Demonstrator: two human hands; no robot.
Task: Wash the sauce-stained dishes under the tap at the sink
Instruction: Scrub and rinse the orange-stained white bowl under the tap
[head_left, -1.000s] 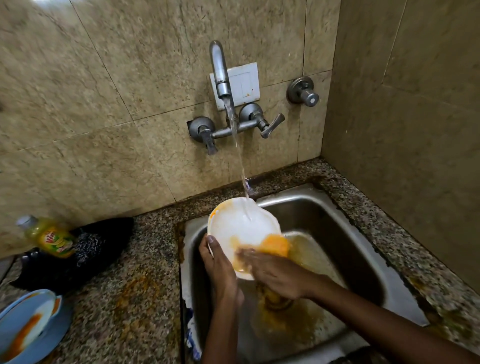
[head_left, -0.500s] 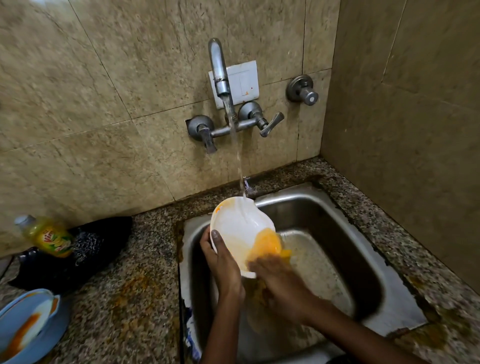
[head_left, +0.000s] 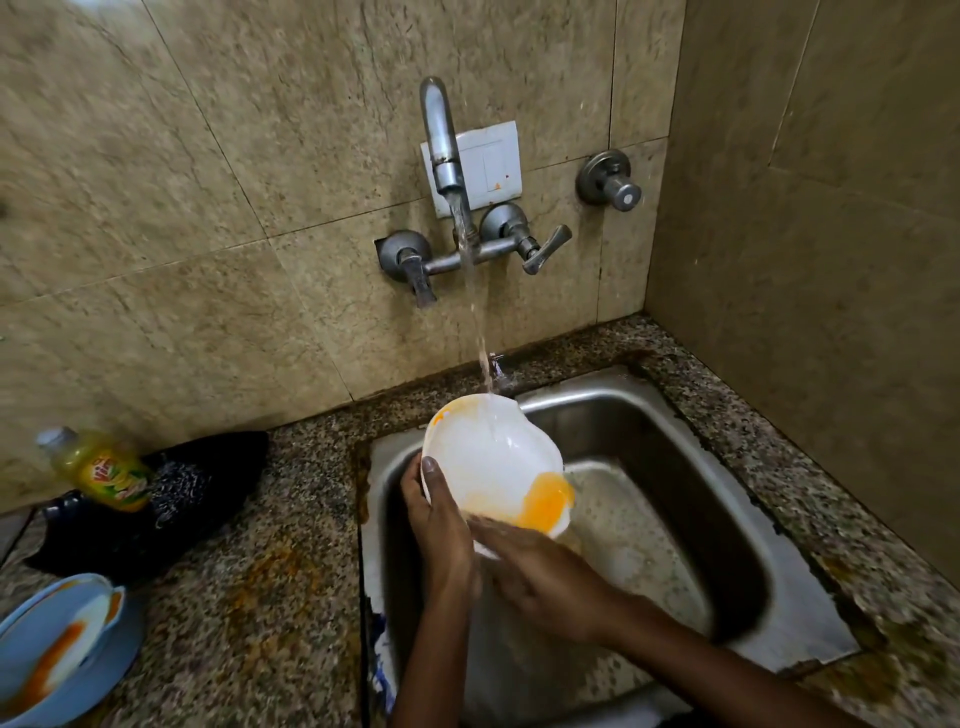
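I've got the white bowl (head_left: 488, 462) tilted over the sink (head_left: 670, 431), right under the tap (head_left: 441, 140), and the water is striking its far rim and sheeting down the inside. My left hand (head_left: 441, 525) is clamped on the near-left edge, thumb hooked over the rim. My right hand (head_left: 540, 577) lies with flat fingers against the bowl's low edge; the fingertips blur, so I read it as rubbing rather than gripping.

What's new since a second ago: the orange sauce (head_left: 545, 501), which was smeared across the middle with my right hand over it, is now gathered in one pool at the low right lip. My right hand has slid down and off the stain, and most of the inside now shows white. A thin orange trace clings to the upper-left rim.

I judge this bowl nearly rinsed; the pool wants tipping out and that rim streak a wipe.

On the desk (head_left: 260, 597) at left, the blue dishes (head_left: 52, 644) carry a sauce stain, unwashed, with a soap bottle (head_left: 98, 467) behind them.
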